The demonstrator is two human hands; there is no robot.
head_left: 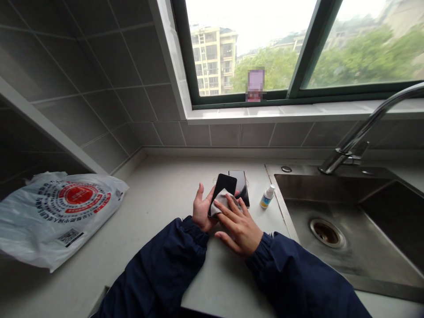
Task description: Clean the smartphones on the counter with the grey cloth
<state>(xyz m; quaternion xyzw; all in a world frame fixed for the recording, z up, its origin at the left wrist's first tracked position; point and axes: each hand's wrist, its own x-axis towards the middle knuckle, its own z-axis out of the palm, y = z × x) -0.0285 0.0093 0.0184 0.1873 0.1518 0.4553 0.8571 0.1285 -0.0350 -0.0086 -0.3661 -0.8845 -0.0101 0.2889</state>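
Observation:
A black smartphone (225,182) rests on my left hand (202,211), which supports it from below with the thumb out to the side. My right hand (241,227) presses a light grey cloth (222,197) flat on the phone's screen, its fingers spread over the cloth. Behind them a second dark phone (244,187) lies on the counter, partly covered by the first one and by my fingers. A small white spray bottle (267,196) with a blue and yellow label stands upright to the right of the phones.
The white countertop (159,194) runs under a tiled wall and a window. At the left lies a white plastic bag (76,212) with red print. A steel sink (298,212) with a chrome faucet (361,128) is at the right.

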